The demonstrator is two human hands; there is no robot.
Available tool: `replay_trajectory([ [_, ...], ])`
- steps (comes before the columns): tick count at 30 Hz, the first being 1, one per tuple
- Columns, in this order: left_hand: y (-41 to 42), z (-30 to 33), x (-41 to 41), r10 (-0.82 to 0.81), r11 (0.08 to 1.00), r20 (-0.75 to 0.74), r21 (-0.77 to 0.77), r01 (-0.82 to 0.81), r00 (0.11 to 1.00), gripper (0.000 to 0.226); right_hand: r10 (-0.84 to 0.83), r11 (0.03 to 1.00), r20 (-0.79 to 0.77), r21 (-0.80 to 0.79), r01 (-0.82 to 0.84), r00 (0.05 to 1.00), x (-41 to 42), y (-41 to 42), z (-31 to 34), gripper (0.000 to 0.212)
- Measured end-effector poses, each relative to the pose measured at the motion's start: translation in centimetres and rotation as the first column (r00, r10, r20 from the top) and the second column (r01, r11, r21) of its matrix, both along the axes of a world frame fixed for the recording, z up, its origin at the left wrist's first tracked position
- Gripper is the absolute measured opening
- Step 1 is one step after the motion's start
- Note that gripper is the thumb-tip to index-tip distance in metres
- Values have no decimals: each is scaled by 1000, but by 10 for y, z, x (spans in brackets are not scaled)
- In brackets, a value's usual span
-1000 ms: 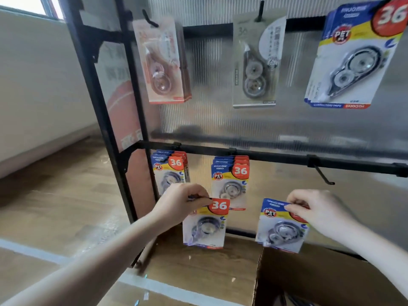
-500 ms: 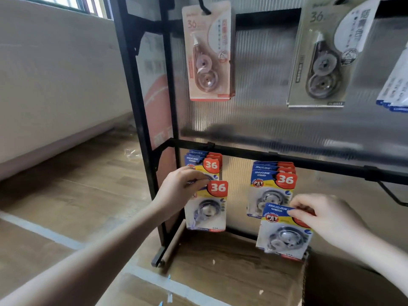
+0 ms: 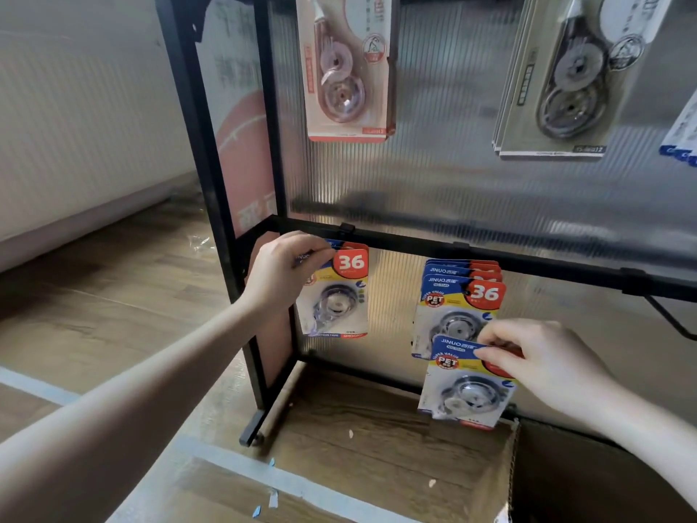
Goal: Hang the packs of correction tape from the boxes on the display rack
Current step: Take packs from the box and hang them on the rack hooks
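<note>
While your left hand (image 3: 283, 273) is gripping the top left corner of a blue pack (image 3: 335, 296) up against the lower bar (image 3: 415, 245) of the rack (image 3: 196, 152), your right hand (image 3: 543, 366) is pinching the top of a second pack (image 3: 462, 386) lower down. The left fingers are curling over the card's upper edge, just under the bar and beside a black clip; whether the pack is already sitting on a hook, you cannot tell, since the hand is covering that spot. More card edges are showing behind it. The right thumb and fingertips are closing on the second pack's red corner, and the pack is hanging free in front of the rack, partly overlapping the bottom of a stack (image 3: 458, 296) of the same packs that is hanging from the bar. To the right, an empty hook (image 3: 671, 322) is sticking out from the bar. Higher up, a pink pack (image 3: 349, 69) and a grey pack (image 3: 562, 81) are hanging against the ribbed panel (image 3: 433, 175), and blue card corners are peeking in at the right edge. A cardboard box (image 3: 588, 481) is standing at bottom right, on the wood floor (image 3: 94, 296), which is carrying pale tape lines.
</note>
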State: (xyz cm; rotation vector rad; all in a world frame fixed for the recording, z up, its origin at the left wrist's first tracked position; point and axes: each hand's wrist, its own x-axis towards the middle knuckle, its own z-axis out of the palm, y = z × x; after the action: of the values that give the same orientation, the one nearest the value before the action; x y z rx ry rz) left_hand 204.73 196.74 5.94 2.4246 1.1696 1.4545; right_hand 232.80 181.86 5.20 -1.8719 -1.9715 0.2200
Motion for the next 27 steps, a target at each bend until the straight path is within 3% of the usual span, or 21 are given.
replay_trajectory([
  [8, 9, 3, -3, -20, 976, 5, -218, 20, 1000, 16, 20, 999, 11, -38, -20, 1000, 1, 0, -13, 4],
  [14, 13, 5, -9, -83, 965, -1, -248, 81, 997, 11, 22, 997, 34, -68, -20, 999, 6, -3, -19, 7],
  [20, 17, -4, -7, -87, 978, 11, -188, 88, 996, 13, 19, 997, 43, -71, -16, 999, 9, -2, -19, 7],
  [27, 33, -14, -12, 28, 997, -211, 74, -13, 977, 15, 30, 997, 39, -72, -27, 999, 14, 1, -20, 10],
])
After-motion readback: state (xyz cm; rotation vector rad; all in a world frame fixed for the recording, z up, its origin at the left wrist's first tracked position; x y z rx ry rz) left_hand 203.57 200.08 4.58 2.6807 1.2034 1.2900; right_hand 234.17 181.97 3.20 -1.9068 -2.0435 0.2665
